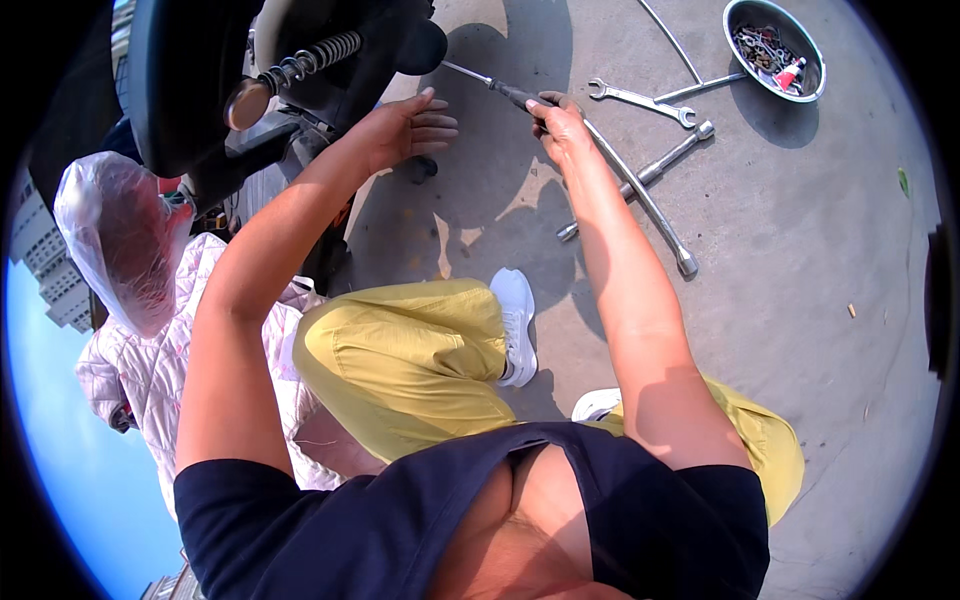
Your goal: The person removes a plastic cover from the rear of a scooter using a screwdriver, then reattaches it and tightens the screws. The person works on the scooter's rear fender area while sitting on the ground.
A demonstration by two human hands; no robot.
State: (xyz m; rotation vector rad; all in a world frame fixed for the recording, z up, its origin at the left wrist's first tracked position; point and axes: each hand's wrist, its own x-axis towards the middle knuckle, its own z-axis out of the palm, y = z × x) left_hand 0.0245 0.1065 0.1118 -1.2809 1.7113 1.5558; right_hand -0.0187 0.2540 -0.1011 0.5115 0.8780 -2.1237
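My right hand (557, 122) is closed around the dark handle of a screwdriver (510, 93). Its thin metal shaft points left, toward the dark underside of a motor scooter (225, 80); whether the tip touches anything is hard to tell. Beside the scooter, my left hand (410, 130) is held out with its fingers stretched apart and nothing in it. A coil-spring shock absorber (320, 56) shows above and left of that hand. Under my right forearm lies a cross-shaped lug wrench (662, 222), partly hidden by the arm.
An open-end wrench (640, 101) and a thin branched metal rod tool (690, 88) lie on the concrete. A steel bowl (733, 62) at the far right holds small hardware and a red-white tube. Left are a plastic-covered bundle (120, 240) and a quilted pink cover (165, 390).
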